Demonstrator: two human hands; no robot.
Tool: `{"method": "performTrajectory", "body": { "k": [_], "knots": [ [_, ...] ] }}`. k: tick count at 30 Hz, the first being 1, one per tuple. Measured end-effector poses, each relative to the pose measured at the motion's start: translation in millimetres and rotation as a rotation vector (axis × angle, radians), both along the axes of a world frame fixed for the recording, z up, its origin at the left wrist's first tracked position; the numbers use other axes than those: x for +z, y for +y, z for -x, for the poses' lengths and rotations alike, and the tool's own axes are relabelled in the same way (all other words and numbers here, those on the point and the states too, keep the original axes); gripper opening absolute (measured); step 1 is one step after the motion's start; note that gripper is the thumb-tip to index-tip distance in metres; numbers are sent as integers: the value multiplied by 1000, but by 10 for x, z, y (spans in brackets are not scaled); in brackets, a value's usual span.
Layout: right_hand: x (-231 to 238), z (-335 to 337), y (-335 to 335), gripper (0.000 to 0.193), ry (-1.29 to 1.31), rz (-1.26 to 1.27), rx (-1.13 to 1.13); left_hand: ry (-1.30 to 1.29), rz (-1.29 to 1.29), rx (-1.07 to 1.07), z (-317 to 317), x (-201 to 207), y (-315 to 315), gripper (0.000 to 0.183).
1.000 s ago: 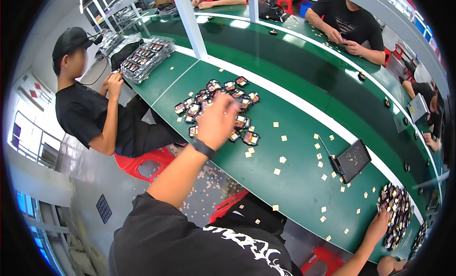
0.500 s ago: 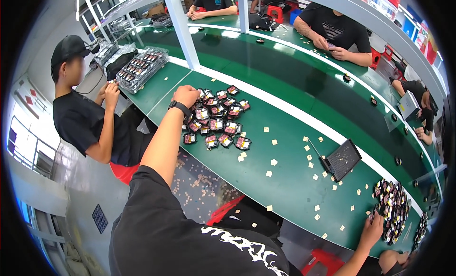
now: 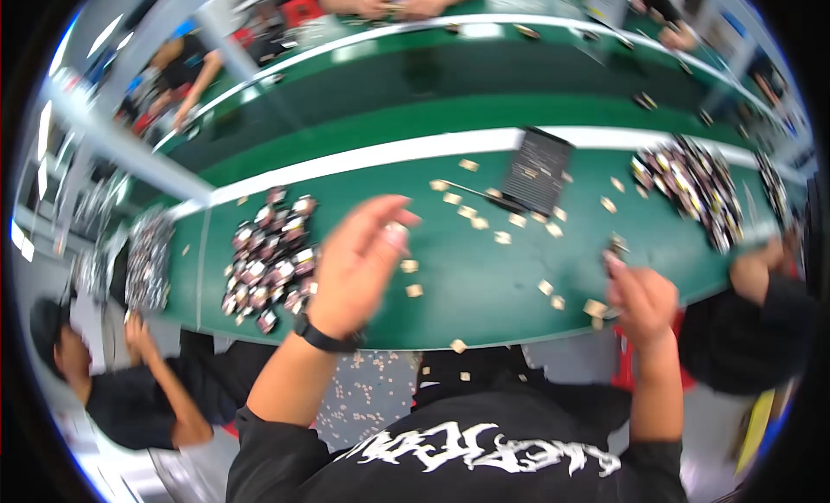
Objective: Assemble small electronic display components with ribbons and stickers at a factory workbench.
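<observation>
- The right hand (image 3: 644, 295) has its grip pinched on a small part (image 3: 616, 243), just above the worktop (image 3: 484, 304), near its near edge and toward the right.
- The left hand (image 3: 359, 265) is over the worktop, just right of the left pile (image 3: 275, 265). Its thumb and fingers curl close, but I cannot tell if they hold anything.
- The small part is blurry. It looks light and hard, and maybe a bit slippery. Its sides seem the best place to hold it, softly, so the top does not get scratched.
- The left pile has many dark parts with pale and pink bits, toward the worktop's left end.
- The right pile (image 3: 690, 187) has more of them, by the far edge near the right end.
- The black tray (image 3: 550, 148) is by the far edge, right of the middle. Tiny pale bits lie in it.
- The clear trays (image 3: 149, 265) sit stacked at the left end. They are too blurry to tell what is inside.
- Little pale squares (image 3: 414, 290) lie around the worktop.
</observation>
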State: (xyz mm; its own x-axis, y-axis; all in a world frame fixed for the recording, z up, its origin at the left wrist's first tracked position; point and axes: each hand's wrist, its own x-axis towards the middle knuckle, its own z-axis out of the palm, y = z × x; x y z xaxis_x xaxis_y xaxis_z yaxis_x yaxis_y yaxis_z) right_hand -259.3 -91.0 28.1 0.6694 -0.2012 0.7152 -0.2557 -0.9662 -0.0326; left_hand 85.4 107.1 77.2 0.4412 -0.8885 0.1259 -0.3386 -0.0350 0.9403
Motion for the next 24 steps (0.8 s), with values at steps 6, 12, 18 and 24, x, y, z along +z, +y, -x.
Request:
{"method": "performTrajectory", "body": {
  "k": [6,12,18,24],
  "knots": [
    [121,-420,382,31,167,94,1,1039,-189,-628,819,-477,-853,47],
    [71,-306,591,34,97,-515,-70,949,-274,-654,812,-695,-855,46],
    [101,-301,760,33,-110,-1394,-265,770,-141,-623,856,-732,-772,52],
    [-2,-530,752,58,-183,-1748,-341,669,-116,-583,826,-784,-735,57]
  ]
}}
